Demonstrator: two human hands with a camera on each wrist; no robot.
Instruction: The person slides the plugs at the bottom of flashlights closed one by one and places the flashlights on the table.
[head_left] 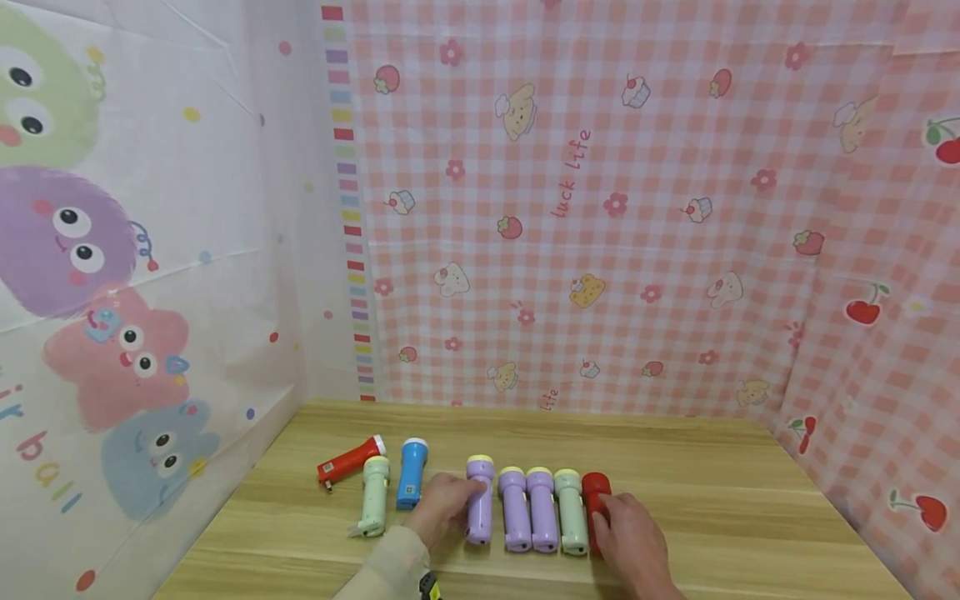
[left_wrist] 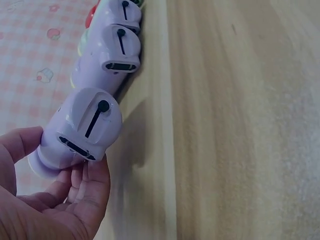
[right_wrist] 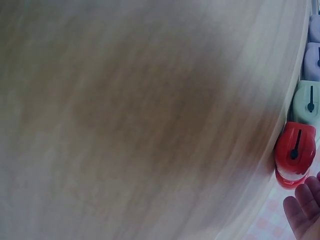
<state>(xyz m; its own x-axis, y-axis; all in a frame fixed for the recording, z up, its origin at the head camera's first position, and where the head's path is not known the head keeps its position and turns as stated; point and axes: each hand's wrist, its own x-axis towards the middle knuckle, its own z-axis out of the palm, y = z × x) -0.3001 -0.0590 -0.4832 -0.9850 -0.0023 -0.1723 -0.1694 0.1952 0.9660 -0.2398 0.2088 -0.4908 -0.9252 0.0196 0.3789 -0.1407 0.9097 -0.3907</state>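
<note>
My left hand holds a purple flashlight between thumb and fingers; its end cap with a dark slot faces the left wrist view. Just right of it two more purple flashlights lie side by side, then a pale green flashlight and a red flashlight at the row's right end. Against the red one's right side rests my right hand. In the right wrist view, that hand's fingers look extended beside the red flashlight, not wrapped round it.
Left of my left hand lie a blue flashlight, another pale green flashlight and a slanted red flashlight. All lie on a wooden table. A pink checked curtain hangs behind, with a white cartoon-print sheet at the left.
</note>
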